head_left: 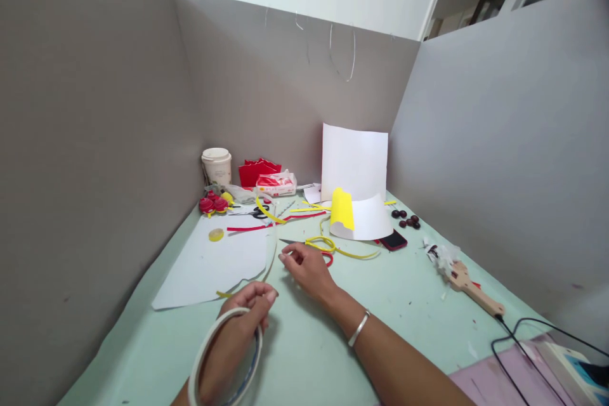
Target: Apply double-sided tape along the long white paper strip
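Note:
My left hand (252, 304) is closed, its thumb pressed on the fingers. A thin pale yellow paper strip (274, 247) curves up from it, and a yellow strip end (223, 294) pokes out at its left side. Around my left wrist hangs a roll of white tape (200, 355). My right hand (307, 266) is closed, thumb and fingertips drawn together over the table; what they hold, if anything, is too small to make out. Just behind it lie scissors (321, 243) with yellow and red handles, partly hidden by the hand.
A white sheet (204, 273) with a small tape roll (216, 235) lies left. Behind are a cup (217, 166), red paper (257, 171), a tissue pack (276, 184) and curled white sheets (354, 162). On the right: a phone (394, 240), dark round pieces (403, 223), a corded glue gun (476, 295).

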### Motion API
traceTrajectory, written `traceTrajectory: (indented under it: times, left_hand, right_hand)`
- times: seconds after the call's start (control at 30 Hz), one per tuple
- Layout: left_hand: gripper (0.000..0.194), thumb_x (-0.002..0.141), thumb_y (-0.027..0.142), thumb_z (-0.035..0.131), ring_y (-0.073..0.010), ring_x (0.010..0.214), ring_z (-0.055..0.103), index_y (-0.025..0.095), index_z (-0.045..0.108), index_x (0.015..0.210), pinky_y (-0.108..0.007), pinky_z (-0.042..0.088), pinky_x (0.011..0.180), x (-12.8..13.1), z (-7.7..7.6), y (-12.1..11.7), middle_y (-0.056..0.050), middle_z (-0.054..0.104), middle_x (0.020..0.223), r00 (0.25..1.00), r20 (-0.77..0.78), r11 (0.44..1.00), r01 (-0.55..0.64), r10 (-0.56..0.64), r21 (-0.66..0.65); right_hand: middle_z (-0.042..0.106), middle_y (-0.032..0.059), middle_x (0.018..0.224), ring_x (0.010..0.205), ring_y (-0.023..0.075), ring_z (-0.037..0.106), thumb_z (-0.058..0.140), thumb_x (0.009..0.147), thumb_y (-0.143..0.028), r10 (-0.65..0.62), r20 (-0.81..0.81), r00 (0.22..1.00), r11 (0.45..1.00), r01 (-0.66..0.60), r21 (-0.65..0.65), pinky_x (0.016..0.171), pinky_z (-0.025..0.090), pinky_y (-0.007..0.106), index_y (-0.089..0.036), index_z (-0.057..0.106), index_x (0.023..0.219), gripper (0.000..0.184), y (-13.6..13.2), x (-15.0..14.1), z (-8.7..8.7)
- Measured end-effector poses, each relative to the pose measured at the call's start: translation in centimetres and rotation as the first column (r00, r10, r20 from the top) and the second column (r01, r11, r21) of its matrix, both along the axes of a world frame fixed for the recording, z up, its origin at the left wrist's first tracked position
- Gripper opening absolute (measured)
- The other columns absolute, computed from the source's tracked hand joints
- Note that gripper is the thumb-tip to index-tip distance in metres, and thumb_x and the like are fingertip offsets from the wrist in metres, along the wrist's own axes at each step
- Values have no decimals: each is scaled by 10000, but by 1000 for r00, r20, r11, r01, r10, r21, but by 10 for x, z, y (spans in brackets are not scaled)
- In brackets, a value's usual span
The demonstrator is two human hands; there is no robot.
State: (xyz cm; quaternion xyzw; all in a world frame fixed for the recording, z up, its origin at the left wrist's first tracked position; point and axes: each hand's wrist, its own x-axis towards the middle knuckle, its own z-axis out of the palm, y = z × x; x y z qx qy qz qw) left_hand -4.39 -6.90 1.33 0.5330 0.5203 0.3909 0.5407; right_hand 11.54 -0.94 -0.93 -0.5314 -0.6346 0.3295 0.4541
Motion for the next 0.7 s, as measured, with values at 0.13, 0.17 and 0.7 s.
traceTrajectory:
  times: [0.13,0.17,0.7]
  left_hand:
    - [335,703,512,610,-85,452,328,188,546,758,-211,237,442,5,-5,-5,67,440,516,988,16,987,157,-156,-32]
    - [328,700,502,609,-85,451,325,185,538,744,-220,240,445,5,-6,-5,64,445,522,980,10,979,199,-199,-47]
    - [68,572,200,488,-107,537,326,187,506,637,-255,277,483,5,-5,-5,50,403,582,987,7,986,159,-160,38]
  right_hand:
    - [662,27,835,745,133,584,607,838,-290,208,29,978,957,-210,202,653,447,218,-177,699,969,196,-13,-7,13]
    - [670,36,875,798,141,595,607,841,-282,284,32,958,929,-284,236,698,461,226,-179,705,980,199,-16,-9,17]
    - [703,51,976,976,157,616,721,792,-253,620,129,774,734,-630,252,917,445,263,-198,740,972,189,-26,-20,25]
